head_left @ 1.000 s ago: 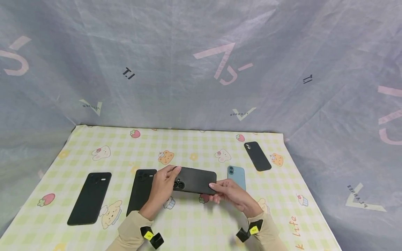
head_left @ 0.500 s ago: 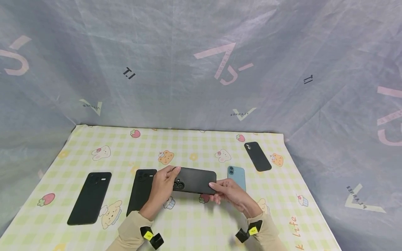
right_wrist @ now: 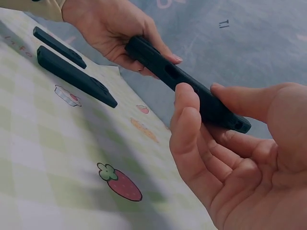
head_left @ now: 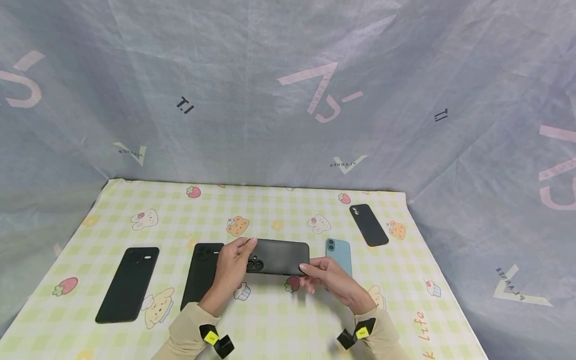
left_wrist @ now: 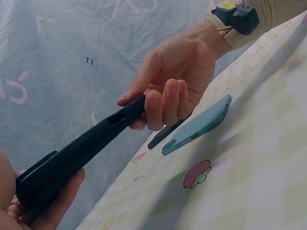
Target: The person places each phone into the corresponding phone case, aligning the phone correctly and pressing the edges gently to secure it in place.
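A black phone case (head_left: 281, 257) with a camera cut-out at its left end is held level above the table, its back turned up. My left hand (head_left: 233, 265) grips its left end, thumb on top and fingers underneath. At the other end, my right hand (head_left: 335, 281) pinches the near corner between thumb and fingers. Side cut-outs show along the edge of the case (left_wrist: 96, 139) in the left wrist view. Whether a phone sits inside it I cannot tell. A light blue phone (head_left: 338, 255) lies on the table just behind my right hand.
Farther right lies another black case (head_left: 369, 225). On the left are two dark phone-shaped pieces, one (head_left: 202, 275) partly behind my left hand and one (head_left: 128, 285) farther out. A checked cloth (head_left: 279, 325) covers the table; a grey curtain (head_left: 252, 100) hangs behind.
The near right corner of the black case has risen slightly, and the case has shifted a touch left. Both hands keep their hold.
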`<action>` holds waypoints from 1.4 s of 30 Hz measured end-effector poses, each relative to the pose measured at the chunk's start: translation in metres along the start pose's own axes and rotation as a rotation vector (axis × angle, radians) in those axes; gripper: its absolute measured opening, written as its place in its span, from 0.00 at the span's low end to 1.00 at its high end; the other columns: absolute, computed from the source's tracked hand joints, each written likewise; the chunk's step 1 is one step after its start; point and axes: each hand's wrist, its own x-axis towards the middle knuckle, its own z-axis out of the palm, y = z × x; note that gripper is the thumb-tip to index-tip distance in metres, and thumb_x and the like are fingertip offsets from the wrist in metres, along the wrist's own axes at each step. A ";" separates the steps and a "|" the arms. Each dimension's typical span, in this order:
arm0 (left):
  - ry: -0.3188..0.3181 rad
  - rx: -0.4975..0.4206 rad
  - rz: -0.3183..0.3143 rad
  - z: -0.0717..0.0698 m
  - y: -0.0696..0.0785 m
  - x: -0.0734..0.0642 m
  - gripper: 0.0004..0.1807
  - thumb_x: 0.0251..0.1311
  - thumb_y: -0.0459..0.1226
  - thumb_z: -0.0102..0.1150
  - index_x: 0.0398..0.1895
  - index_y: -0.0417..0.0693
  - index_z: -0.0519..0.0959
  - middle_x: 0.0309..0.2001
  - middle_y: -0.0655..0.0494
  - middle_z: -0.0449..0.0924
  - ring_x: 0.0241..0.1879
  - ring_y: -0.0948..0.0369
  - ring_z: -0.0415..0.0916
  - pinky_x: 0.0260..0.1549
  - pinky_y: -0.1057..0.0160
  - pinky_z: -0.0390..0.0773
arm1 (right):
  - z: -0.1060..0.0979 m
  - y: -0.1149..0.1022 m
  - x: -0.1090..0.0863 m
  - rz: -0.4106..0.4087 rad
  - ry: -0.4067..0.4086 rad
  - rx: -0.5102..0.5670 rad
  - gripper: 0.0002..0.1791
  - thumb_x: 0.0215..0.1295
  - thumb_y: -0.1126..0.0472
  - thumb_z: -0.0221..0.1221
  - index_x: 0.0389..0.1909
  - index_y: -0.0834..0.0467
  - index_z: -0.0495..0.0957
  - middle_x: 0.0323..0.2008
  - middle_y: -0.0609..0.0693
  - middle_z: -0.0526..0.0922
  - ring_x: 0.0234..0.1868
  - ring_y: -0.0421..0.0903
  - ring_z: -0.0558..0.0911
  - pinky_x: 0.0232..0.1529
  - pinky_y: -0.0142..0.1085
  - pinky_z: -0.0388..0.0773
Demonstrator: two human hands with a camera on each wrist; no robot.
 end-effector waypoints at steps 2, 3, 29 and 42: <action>0.000 -0.002 -0.001 0.000 0.001 0.000 0.18 0.80 0.46 0.60 0.48 0.40 0.89 0.14 0.65 0.57 0.21 0.62 0.58 0.25 0.64 0.60 | 0.000 -0.001 0.000 0.001 0.006 -0.011 0.16 0.84 0.56 0.57 0.40 0.63 0.83 0.30 0.48 0.87 0.25 0.39 0.82 0.36 0.33 0.82; 0.000 -0.003 -0.002 0.000 0.001 -0.001 0.19 0.80 0.46 0.60 0.48 0.40 0.89 0.14 0.65 0.57 0.21 0.62 0.59 0.25 0.64 0.60 | 0.000 -0.001 0.000 -0.002 0.010 -0.016 0.16 0.84 0.56 0.57 0.39 0.63 0.83 0.30 0.48 0.87 0.25 0.39 0.82 0.36 0.33 0.82; -0.001 -0.019 -0.023 0.002 0.001 0.000 0.18 0.80 0.45 0.61 0.46 0.39 0.90 0.14 0.64 0.60 0.24 0.60 0.63 0.27 0.64 0.62 | 0.003 0.000 -0.004 -0.077 0.003 -0.022 0.16 0.84 0.59 0.56 0.36 0.66 0.80 0.23 0.44 0.82 0.19 0.38 0.77 0.31 0.31 0.76; -0.016 -0.056 -0.058 0.004 0.000 0.000 0.17 0.80 0.44 0.60 0.45 0.39 0.90 0.14 0.64 0.58 0.24 0.60 0.60 0.29 0.63 0.61 | 0.001 0.002 -0.004 -0.114 -0.010 -0.026 0.14 0.85 0.60 0.55 0.39 0.64 0.82 0.21 0.44 0.79 0.18 0.37 0.74 0.27 0.29 0.71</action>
